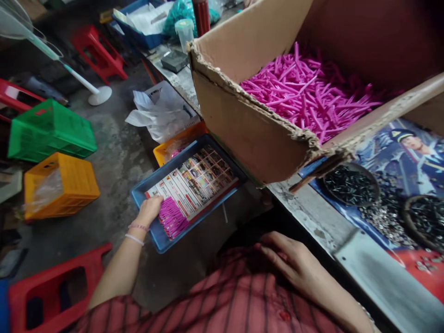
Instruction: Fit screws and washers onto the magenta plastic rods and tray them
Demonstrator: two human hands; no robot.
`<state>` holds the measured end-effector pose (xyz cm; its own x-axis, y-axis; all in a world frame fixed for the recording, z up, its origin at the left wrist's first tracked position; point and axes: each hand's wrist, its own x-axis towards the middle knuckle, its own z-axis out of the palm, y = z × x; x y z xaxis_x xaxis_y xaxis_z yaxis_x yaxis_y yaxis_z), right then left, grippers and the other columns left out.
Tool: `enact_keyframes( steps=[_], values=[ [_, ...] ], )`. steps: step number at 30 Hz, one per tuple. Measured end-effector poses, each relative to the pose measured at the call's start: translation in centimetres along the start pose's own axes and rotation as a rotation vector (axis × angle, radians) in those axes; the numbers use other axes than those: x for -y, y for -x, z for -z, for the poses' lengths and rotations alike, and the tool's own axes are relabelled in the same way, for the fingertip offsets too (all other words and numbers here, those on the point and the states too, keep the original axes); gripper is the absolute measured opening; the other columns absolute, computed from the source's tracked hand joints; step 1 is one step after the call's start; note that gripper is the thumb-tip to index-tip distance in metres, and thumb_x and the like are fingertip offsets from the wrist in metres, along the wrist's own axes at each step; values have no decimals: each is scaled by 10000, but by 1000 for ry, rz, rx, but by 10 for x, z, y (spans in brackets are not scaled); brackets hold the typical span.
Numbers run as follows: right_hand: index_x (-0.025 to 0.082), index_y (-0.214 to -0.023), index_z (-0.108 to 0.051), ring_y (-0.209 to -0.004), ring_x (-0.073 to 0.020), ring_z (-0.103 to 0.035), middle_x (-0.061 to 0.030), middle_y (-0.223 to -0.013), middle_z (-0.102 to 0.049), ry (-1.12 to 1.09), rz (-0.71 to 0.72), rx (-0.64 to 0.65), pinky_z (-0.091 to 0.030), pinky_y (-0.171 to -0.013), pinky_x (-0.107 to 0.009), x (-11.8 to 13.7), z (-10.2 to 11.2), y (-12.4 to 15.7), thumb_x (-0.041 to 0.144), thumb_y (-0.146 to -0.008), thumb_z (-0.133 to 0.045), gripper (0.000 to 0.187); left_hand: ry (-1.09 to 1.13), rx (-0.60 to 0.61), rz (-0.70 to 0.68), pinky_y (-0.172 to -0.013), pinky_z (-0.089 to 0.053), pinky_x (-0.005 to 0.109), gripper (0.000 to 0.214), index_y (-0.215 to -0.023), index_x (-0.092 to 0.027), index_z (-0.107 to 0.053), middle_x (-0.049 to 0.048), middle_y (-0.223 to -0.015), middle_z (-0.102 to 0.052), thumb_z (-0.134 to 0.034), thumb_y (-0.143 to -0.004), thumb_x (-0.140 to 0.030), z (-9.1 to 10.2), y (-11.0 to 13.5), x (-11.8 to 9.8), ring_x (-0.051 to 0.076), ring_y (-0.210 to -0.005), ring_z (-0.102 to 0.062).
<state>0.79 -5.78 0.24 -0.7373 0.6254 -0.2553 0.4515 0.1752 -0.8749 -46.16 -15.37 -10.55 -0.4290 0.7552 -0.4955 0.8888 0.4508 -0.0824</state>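
My left hand (150, 211) reaches into a blue tray (160, 248). Its fingers are curled together at the upper end of a neat row of thin pink sticks (173, 218); whatever they pinch is hidden. Under the sticks lies a printed sheet (194, 181) with text and small pictures, covering much of the tray bottom. My right hand (293, 256) rests against the red striped shirt (239, 291), fingers stretched out and holding nothing. A big cardboard box (249, 125) full of loose pink sticks (305, 92) stands on the workbench, above and right of the tray.
Beyond the blue tray sits an orange crate (160, 152) with white paper (163, 111) above it. On the bench at right are bowls of dark small parts (352, 185) and scattered metal bits (381, 217). Green (52, 132) and yellow crates (62, 185) and a red stool (58, 286) stand left.
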Motion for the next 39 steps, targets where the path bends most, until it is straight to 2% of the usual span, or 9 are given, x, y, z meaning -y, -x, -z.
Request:
enact_keyframes(
  steps=[6, 10, 15, 19, 24, 27, 32, 36, 39],
  values=[
    [220, -1001, -660, -756, -194, -703, -52, -887, -721, 20, 1, -11, -540, -670, -283, 1, -2, 13, 364, -1045, -472, 241, -1, -62, -17, -929, -543, 399, 219, -1008, -144, -713, 125, -1114, -722, -500, -996, -189, 17, 13, -8, 255, -1058, -687],
    [232, -1010, -660, -801, -196, -713, -49, -924, -736, -11, -7, -54, -554, -716, -284, -1, 4, 31, 350, -1049, -473, 224, 92, -182, -77, -979, -525, 394, 314, -1063, -151, -717, 155, -1155, -733, -423, -954, -170, 34, 26, -44, 289, -1108, -686],
    [242, -1027, -679, -810, -203, -714, -42, -930, -747, -23, -66, -179, -554, -734, -291, -16, 27, 65, 380, -1044, -492, 233, 252, -177, -395, -964, -551, 310, 295, -1098, -191, -725, 73, -1110, -779, -468, -964, -246, 55, 69, -144, 226, -1052, -726],
    [240, -1006, -686, -806, -196, -701, -36, -916, -746, -72, -82, -299, -541, -739, -286, -29, 47, 99, 388, -1044, -490, 248, 502, -60, -839, -838, -578, 242, 241, -1076, -247, -731, 28, -1021, -779, -509, -985, -232, 74, 115, -241, 168, -949, -743],
    [206, -846, -645, -673, -181, -662, -23, -740, -689, -104, -132, -668, -512, -645, -274, -54, 62, 141, 390, -1037, -489, 307, 656, 4, -1207, -797, -584, 236, 259, -1095, -238, -722, 50, -998, -768, -523, -975, -124, 108, 132, -332, 170, -913, -744],
    [202, -847, -640, -619, -180, -657, -27, -727, -675, -123, -218, -949, -519, -603, -276, -76, 59, 166, 400, -1032, -494, 307, 665, -38, -1310, -805, -578, 224, 230, -1073, -239, -713, 36, -984, -766, -539, -978, -123, 127, 126, -379, 161, -903, -741],
    [219, -930, -673, -744, -224, -705, -65, -847, -722, -11, -313, -1324, -580, -719, -320, -109, 37, 199, 359, -994, -575, 182, 636, -90, -1380, -820, -562, 212, 208, -1040, -236, -712, 19, -991, -769, -547, -977, -125, 155, 122, -447, 148, -917, -732],
    [237, -980, -680, -784, -230, -728, -64, -881, -742, 103, -260, -1462, -602, -751, -327, -124, 25, 207, 250, -979, -576, 105, 623, -96, -1396, -814, -559, 225, 180, -1015, -207, -713, 29, -979, -775, -550, -975, -143, 169, 127, -494, 151, -903, -729],
    [234, -1004, -671, -759, -211, -737, -49, -864, -747, 227, -148, -1517, -608, -715, -301, -128, 27, 203, 178, -961, -573, 121, 579, -59, -1460, -809, -556, 242, 177, -1021, -192, -705, 40, -975, -774, -539, -978, -149, 167, 137, -536, 157, -897, -726]
  ],
)
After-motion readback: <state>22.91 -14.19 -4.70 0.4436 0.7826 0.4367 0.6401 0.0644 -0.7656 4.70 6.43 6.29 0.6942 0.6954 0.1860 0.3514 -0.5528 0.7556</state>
